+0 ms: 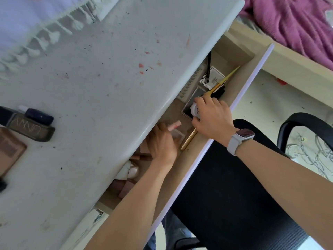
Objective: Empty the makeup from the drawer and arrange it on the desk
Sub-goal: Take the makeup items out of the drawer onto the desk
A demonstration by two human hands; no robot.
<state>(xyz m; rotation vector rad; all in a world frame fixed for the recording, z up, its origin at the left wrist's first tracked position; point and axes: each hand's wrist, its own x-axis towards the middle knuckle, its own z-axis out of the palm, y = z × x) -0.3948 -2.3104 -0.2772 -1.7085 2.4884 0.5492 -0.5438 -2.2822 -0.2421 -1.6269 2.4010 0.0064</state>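
The open drawer [252,82] runs under the white desk [108,78]. Inside it my right hand [214,116] grips a small white bottle [195,110] and also pinches a gold-handled brush [227,77]. My left hand [162,141], further left in the drawer, holds a pink tube [175,125] beside a clear case [178,135]. A gold pen-shaped stick [188,140] lies along the drawer front. Pink and brown boxes [126,190] and a white compact [132,171] lie below my left wrist. On the desk's left edge stand a dark palette box [32,129], a navy bottle [38,115] and a brown palette [10,150].
A black office chair [234,195] stands right against the drawer front. A purple blanket [297,24] covers the bed at top right. Fringed white cloth [36,33] lies on the desk's far left. A white label box [213,78] and a grey tray [191,103] sit deeper in the drawer.
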